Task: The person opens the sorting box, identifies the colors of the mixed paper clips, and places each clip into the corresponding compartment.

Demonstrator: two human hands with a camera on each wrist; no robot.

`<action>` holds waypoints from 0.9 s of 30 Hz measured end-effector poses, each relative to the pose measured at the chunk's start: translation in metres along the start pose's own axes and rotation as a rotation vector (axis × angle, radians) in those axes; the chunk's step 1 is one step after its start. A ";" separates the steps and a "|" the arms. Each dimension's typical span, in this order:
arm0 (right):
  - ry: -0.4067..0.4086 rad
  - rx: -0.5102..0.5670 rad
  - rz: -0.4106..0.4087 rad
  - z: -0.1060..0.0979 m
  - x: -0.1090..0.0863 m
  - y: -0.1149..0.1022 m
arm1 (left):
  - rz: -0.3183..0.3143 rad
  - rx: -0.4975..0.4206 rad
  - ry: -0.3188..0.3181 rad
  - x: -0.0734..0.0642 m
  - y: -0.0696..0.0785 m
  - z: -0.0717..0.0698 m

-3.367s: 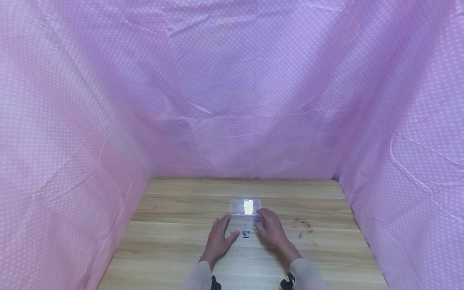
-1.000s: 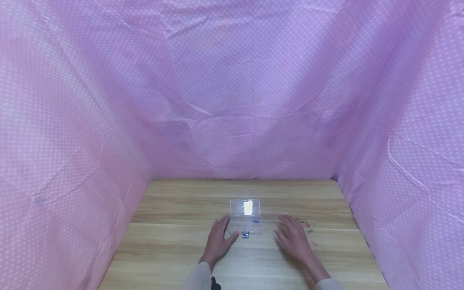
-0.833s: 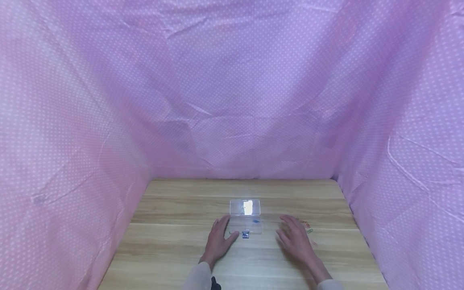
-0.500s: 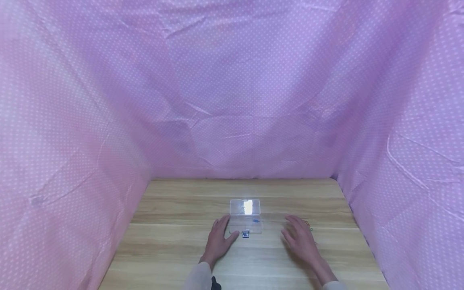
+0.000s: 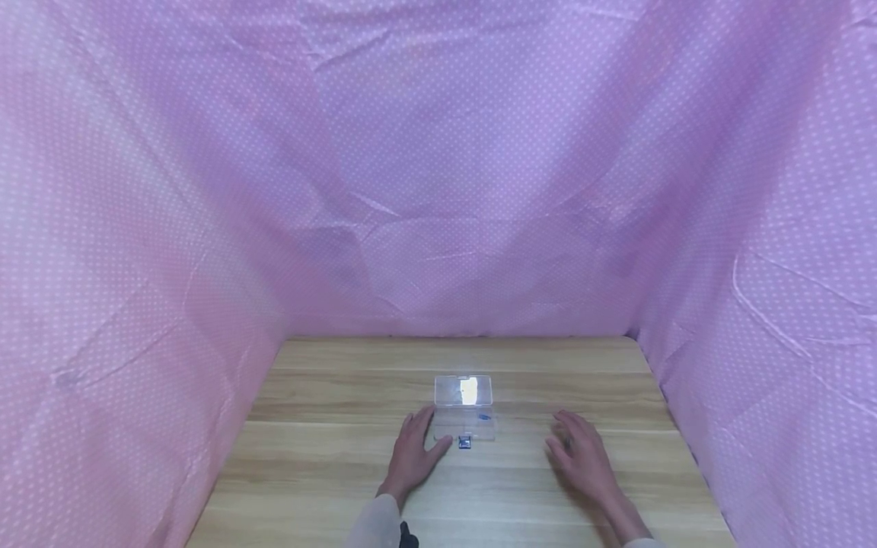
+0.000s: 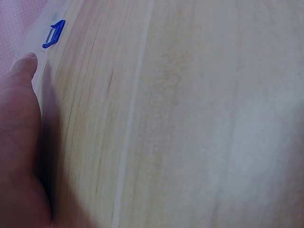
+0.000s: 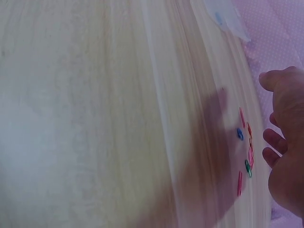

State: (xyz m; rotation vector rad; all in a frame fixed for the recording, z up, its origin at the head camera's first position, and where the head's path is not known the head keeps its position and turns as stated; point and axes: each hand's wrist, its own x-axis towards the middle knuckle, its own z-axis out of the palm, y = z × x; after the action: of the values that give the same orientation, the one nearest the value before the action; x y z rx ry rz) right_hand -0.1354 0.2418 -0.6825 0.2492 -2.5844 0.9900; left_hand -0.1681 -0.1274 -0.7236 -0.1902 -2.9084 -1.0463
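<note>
A clear plastic box (image 5: 450,423) stands on the table with its clear lid (image 5: 448,390) swung back and a blue latch (image 5: 464,442) at its front. My left hand (image 5: 409,454) rests along the box's left end, thumb on the front edge beside the latch, fingers stretched toward the back corner. Inside the box, on the right, lies a small blue paper clip (image 5: 484,417). My right hand (image 5: 584,459) hovers above the table with loosely bent fingers. Below it in the right wrist view lie a blue paper clip (image 7: 240,134), a green paper clip (image 7: 248,168) and several red and pink ones.
The wooden table (image 5: 329,472) ends at a pink dotted cloth (image 5: 438,274) behind it and on both sides. In the head view my right hand covers most of the loose clips.
My right hand has left the box's right end and moved right, over the loose clips, which it now mostly hides. The left hand has stayed at the box.
</note>
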 end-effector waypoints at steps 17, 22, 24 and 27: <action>-0.040 -0.009 0.103 -0.006 -0.009 0.014 | -0.024 -0.008 -0.008 0.000 0.002 -0.001; -0.012 -0.038 0.087 -0.005 -0.011 0.018 | -0.033 -0.023 -0.016 -0.001 0.004 -0.003; -0.004 -0.047 0.089 -0.004 -0.011 0.019 | -0.039 -0.022 -0.018 -0.001 0.005 -0.004; -0.003 -0.057 0.100 -0.003 -0.012 0.021 | -0.042 -0.017 -0.018 -0.001 0.005 -0.004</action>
State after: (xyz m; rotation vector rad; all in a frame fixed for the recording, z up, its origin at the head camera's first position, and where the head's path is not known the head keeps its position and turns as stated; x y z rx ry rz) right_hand -0.1301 0.2591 -0.6978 0.1075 -2.6456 0.9488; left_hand -0.1668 -0.1262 -0.7169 -0.1406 -2.9322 -1.0810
